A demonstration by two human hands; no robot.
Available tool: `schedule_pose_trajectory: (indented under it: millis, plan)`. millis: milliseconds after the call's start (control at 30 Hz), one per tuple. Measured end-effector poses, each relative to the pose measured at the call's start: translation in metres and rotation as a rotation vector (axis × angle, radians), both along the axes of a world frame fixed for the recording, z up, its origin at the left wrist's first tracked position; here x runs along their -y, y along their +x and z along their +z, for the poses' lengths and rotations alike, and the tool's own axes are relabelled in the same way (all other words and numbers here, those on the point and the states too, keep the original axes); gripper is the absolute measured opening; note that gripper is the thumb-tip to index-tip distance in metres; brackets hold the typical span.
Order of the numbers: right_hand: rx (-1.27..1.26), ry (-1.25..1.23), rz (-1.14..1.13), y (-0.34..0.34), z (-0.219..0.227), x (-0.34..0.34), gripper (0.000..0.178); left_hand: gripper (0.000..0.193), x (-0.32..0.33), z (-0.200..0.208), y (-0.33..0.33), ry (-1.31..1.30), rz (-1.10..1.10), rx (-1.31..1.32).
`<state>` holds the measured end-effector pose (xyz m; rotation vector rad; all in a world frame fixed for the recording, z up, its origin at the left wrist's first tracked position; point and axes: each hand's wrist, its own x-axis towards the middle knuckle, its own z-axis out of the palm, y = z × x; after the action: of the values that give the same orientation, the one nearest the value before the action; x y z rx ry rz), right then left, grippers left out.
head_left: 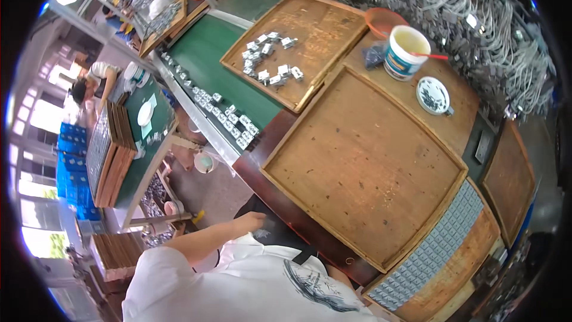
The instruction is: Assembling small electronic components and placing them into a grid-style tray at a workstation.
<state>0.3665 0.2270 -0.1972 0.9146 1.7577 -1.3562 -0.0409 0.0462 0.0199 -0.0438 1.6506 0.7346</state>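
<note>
Clock from left hand. Left hand (250, 222) is just off the table's near edge, fingers look curled together; too coarse to tell if they have hold of anything. Right hand out of view, can't tell on those fingers.

Table (273, 135): dark red strip runs along the near side. Big wooden tray (363, 167) sits on it at 2, nearest item. Its long axis runs about 10 to 4, only slightly longer than wide, lens bends it. Raised rim all round, specked wood floor inside.

Grey pieces (426, 244) in tight rows at 3, right along the tray's rim; that side is boxed in. Small blocks (223, 110) line the green table strip between 11 and 12, against the metal edge.

Farther: second tray (325, 21) at 12, white-grey blocks grouped in it, corner close to the big tray. Round dish (433, 94) at 2, bucket (400, 62) between 1 and 2, dark bag (374, 56) and orange bowl (381, 21) at 1. Hanging cables (465, 18) behind. Tray stack (113, 161) at 10, across the floor gap.
</note>
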Motion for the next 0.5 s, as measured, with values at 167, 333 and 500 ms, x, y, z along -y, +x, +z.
schedule_pose_trajectory:
  millis: [167, 333, 500]
  plan:
    - [0.011, 0.055, -0.103, -0.021, 0.053, 0.008, 0.038, 0.027, 0.013, -0.021, -0.006, 0.103, -0.213, -0.29]
    - [0.037, 0.109, -0.249, -0.041, 0.121, 0.016, 0.039, 0.022, 0.014, 0.046, -0.074, 0.394, -0.511, -0.755]
    - [-0.122, 0.154, -0.421, -0.134, 0.27, -0.006, 0.028, 0.074, 0.039, 0.038, -0.232, 0.012, -0.34, -1.462]
